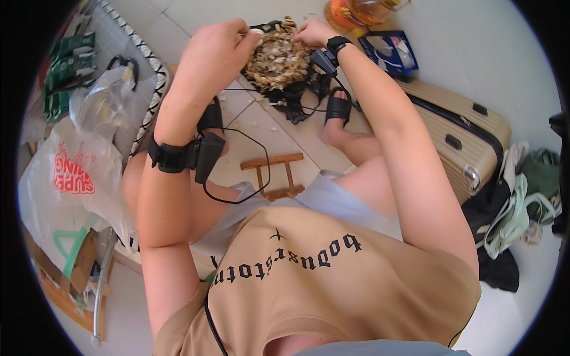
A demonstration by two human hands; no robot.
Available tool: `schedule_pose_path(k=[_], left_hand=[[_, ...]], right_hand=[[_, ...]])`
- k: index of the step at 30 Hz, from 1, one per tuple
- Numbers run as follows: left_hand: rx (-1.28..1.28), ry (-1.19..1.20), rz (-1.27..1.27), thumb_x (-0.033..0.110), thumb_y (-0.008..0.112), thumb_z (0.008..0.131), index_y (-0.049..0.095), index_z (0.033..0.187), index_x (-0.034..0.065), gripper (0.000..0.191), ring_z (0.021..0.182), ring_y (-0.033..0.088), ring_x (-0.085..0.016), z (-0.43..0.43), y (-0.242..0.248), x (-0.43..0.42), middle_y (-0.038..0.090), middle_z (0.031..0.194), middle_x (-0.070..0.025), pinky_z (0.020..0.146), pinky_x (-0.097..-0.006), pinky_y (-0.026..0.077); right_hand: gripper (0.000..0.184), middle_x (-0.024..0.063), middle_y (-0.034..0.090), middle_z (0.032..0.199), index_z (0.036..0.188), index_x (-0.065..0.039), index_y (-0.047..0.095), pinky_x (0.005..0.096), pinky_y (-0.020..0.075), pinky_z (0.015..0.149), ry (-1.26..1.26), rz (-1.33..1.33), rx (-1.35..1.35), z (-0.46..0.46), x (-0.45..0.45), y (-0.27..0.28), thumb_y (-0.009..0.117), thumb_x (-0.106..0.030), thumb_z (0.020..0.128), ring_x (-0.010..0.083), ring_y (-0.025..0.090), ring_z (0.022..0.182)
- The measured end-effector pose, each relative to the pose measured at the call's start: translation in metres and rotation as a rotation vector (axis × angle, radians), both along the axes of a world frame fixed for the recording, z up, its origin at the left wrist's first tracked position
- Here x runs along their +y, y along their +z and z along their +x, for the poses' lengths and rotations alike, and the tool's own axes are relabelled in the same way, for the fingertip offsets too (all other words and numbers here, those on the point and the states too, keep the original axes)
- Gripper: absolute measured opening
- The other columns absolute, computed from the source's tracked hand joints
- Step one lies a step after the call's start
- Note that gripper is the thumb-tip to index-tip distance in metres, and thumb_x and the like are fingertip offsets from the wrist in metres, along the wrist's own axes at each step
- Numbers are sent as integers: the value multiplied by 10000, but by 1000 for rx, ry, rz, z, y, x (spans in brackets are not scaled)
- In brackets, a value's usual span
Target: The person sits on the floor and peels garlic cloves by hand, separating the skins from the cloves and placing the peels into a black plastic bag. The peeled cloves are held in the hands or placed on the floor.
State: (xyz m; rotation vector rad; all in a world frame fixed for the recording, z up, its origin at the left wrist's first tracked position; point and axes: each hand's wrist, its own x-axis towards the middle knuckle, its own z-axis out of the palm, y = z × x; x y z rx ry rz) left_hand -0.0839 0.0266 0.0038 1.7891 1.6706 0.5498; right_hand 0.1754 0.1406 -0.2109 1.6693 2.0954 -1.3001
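A heap of brown, papery husks point(278, 78) with pale pieces in its hollow middle lies on a black plastic bag point(296, 104) on the floor. At its left rim, my left hand point(220, 55) pinches a small whitish piece point(257, 31) between thumb and fingers. My right hand point(314, 34) is at the upper right rim, fingertips drawn together; whether they hold a bit of husk cannot be made out. Both wrists wear black straps with small devices, and a thin black cable hangs from the left one.
Pale scraps litter the tiles. A wooden stool frame point(272, 162) shows between my legs. To the right are a bottle of amber liquid point(352, 13), a blue box point(388, 52), a beige suitcase point(458, 120) and clothes point(516, 209). Plastic bags point(84, 178) sit at left.
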Motion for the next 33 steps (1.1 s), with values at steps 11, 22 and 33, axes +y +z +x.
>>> schedule_pose_path(k=[11,22,33], left_hand=[[-140,242,-221,301,678,972,689,973,-24,325,597,577,-367,-22,31,-2,605,657,-207,614,-416,499],[-104,216,-228,243,680,1000,674,1020,-17,261,589,630,-133,-19,31,-2,600,648,-68,555,-285,487],[-260,225,-314,335,654,1005,694,1020,-12,349,596,464,-68,-18,16,3,514,639,14,508,-270,416]], right_hand=[[203,154,741,788,792,-35,760,450,601,717,-49,165,-367,-74,43,-106,733,-228,847,335,720,733],[201,173,774,952,958,-83,811,450,624,750,-15,277,-472,-76,41,-131,790,-237,830,338,758,861],[245,19,734,854,1003,-68,768,265,544,627,-209,-261,523,-45,26,13,788,-291,904,108,705,729]])
